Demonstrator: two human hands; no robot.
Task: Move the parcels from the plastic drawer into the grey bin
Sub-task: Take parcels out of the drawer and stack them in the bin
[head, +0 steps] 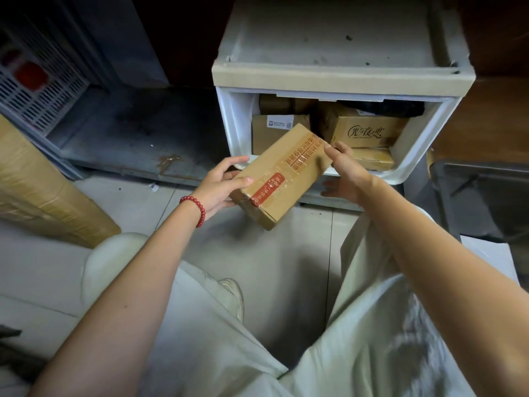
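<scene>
Holds brown taped cardboard parcel [282, 176] at frame centre, just outside white plastic drawer [229, 124] — left hand [220, 186] and right hand [346, 173] each gripping one end, probably for steady carrying toward grey bin [486, 167], right edge.

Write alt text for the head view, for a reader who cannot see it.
A person's left hand and right hand grip a taped cardboard parcel by its ends, in front of an open white plastic drawer that holds more parcels. A grey bin stands to the right.
</scene>
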